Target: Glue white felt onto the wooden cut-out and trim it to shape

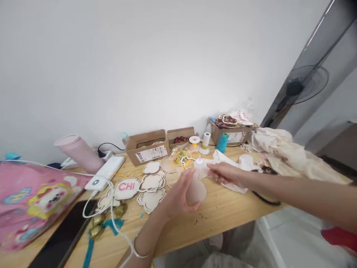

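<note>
My left hand, with a bangle on its wrist, curls around a pale rounded piece above the wooden table. To its right, my right hand has its fingers pinched at the edge of a whitish, translucent piece. White cloth or paper lies beneath the right hand. Cloud-shaped patches rest left of my left hand, beside a patch with pink letters. Behind the hands is a tangle of yellow thread.
Cardboard boxes stand along the wall, near a teal thread spool. At left are a pink tumbler, white power bank, black phone and pink bag. Cream fabric lies at right.
</note>
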Available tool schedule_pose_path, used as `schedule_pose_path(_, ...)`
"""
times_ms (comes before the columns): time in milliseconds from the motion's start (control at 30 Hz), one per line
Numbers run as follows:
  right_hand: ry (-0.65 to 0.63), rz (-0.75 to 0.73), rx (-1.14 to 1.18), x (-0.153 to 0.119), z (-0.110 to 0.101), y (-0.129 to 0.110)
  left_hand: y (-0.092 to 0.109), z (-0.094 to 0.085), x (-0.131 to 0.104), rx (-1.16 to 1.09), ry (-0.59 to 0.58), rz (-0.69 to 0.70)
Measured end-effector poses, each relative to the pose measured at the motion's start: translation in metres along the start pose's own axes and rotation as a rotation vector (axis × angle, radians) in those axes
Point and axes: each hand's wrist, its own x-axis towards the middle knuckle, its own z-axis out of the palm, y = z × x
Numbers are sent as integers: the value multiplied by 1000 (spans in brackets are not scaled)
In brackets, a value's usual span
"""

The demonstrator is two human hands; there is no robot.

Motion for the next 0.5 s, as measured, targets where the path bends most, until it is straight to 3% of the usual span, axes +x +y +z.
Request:
schedule_pose_path(133,-4,-322,60,-10,25,30,5,5,0,-18,10,126)
schedule_pose_path(233,150,-525,38,1,21,54,7,7,0,-19,11,192)
schedule_pose_path(300,355,-586,-40,6,-8,68,8,7,-1,-11,-2,162)
schedule_pose_path(367,628,-609,-139,2,-57,79,8,6,0,-5,-29,107)
schedule_pose_path(433,901,-559,-290,-10,-112,85,8,5,0,-3,-65,61)
schedule_pose_path(500,1087,-457,-495,-27,-153,86,8,5,1,-3,-98,34)
